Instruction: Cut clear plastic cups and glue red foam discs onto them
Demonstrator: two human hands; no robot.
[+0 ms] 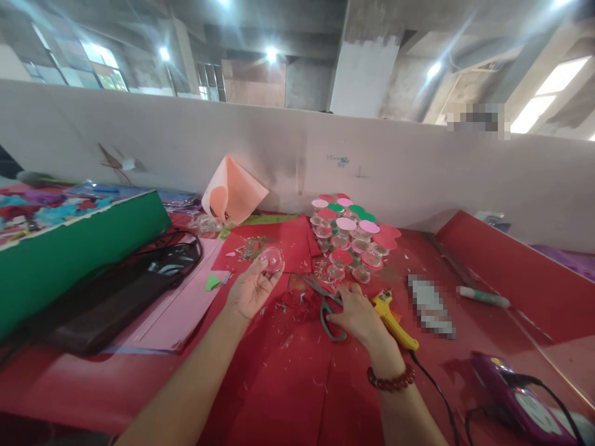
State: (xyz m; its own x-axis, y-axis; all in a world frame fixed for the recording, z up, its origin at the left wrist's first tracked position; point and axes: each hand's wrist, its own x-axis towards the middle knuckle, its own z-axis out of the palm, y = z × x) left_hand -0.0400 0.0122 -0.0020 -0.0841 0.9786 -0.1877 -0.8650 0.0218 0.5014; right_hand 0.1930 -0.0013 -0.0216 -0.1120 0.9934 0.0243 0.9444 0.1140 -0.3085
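My left hand (251,288) is raised palm up and its fingers pinch a small clear plastic dome (272,259). My right hand (356,313) lies on the red felt, fingers curled over the handles of a pair of grey scissors (325,303). A yellow glue gun (393,319) lies just right of that hand. Behind both hands sits a cluster of clear domes with pink, red and green round caps (351,238).
A red felt sheet (279,384) covers the table, strewn with scraps. A green board (69,248) and black bag (116,297) lie left, pink sheets (181,310) beside them. A folded peach paper (232,192) leans on the white wall. A purple device (515,396) and glue stick (483,297) are right.
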